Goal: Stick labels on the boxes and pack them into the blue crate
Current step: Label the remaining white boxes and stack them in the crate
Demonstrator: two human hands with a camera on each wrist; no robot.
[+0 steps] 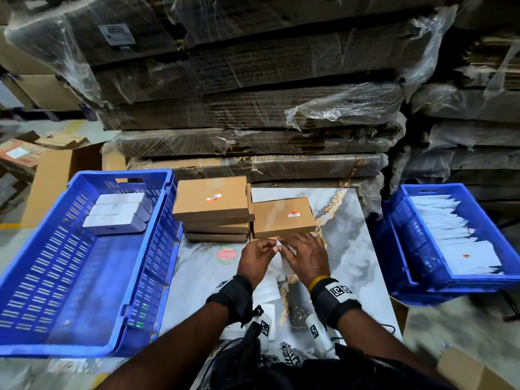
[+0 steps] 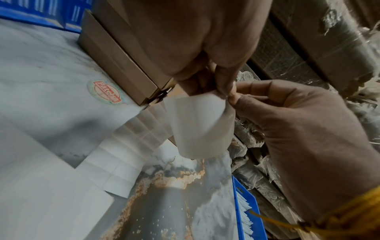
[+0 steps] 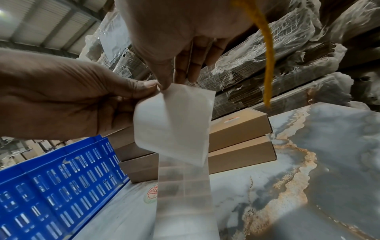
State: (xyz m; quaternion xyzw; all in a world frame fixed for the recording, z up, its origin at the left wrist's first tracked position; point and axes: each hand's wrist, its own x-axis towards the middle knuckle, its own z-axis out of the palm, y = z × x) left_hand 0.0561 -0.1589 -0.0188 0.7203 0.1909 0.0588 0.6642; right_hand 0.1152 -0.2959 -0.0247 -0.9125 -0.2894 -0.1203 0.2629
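Note:
Both hands meet just above the marble table, in front of the brown boxes. My left hand (image 1: 273, 248) and right hand (image 1: 284, 246) each pinch the top corner of a white label strip (image 2: 199, 126), which curls and hangs down with its translucent backing (image 3: 185, 186) trailing to the table. Behind my hands are two stacks of brown boxes: a taller one (image 1: 211, 201) and a lower one (image 1: 284, 218), each top box bearing a small orange-and-white sticker. The blue crate (image 1: 92, 271) stands to the left with three white boxes (image 1: 118, 215) in its far corner.
A second blue crate (image 1: 399, 249) on the right holds several white packets (image 1: 450, 235). Wrapped stacks of flat cardboard (image 1: 253, 108) rise behind the table. White sheets (image 2: 51, 186) lie on the marble table (image 1: 346, 249) near my wrists. A round red-and-green sticker (image 1: 226, 255) is on the tabletop.

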